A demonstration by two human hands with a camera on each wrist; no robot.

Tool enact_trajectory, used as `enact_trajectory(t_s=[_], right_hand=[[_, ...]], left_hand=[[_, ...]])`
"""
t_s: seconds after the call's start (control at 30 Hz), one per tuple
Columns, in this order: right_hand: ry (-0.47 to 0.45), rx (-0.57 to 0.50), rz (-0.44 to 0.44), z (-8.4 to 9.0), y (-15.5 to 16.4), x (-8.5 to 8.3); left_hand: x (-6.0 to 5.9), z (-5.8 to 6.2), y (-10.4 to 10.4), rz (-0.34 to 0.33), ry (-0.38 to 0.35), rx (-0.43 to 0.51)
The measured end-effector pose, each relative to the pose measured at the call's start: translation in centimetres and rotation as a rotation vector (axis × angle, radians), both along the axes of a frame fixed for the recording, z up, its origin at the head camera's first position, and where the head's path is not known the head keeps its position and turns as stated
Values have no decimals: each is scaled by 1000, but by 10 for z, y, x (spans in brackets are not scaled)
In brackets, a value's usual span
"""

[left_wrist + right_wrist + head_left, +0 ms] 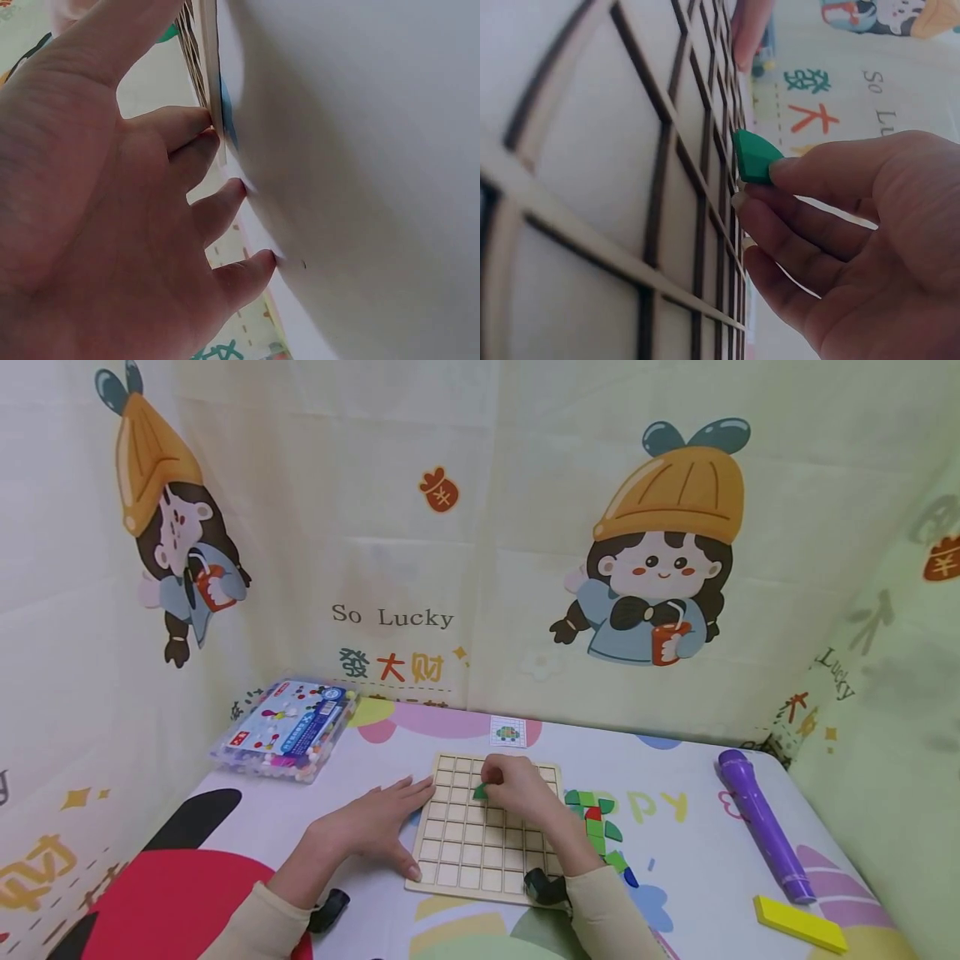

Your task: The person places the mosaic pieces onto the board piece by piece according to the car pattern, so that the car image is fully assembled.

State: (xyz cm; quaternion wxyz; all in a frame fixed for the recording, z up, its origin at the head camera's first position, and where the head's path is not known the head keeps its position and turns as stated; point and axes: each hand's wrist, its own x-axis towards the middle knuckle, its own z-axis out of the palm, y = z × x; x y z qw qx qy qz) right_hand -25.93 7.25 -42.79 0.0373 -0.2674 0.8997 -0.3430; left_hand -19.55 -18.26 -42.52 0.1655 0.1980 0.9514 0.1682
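Observation:
A wooden grid board (pixel 465 852) lies flat on the table in the head view. My right hand (pixel 513 787) is over its upper middle and pinches a small green piece (pixel 480 792) against a cell; the right wrist view shows the green piece (pixel 754 156) held at my fingertips (pixel 780 171) just on the board's grid (pixel 615 187). My left hand (pixel 382 827) rests flat on the table with straight fingers touching the board's left edge (pixel 214 112). A cluster of green, red and blue pieces (pixel 600 831) lies right of the board.
A clear box of coloured beads (pixel 288 729) sits at the back left. A small picture card (pixel 507 732) lies behind the board. A purple cylinder (pixel 761 822) and a yellow bar (pixel 798 924) lie at the right. Printed fabric walls enclose the table.

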Motion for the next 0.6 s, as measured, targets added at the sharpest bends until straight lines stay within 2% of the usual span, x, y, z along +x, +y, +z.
enact_trajectory(t_s=[0.2, 0.6], right_hand=[[40, 13, -12, -3, -7, 3], [154, 152, 6, -4, -12, 10]], left_hand=[[0, 0, 1, 4, 1, -2], [2, 1, 2, 5, 3, 0]])
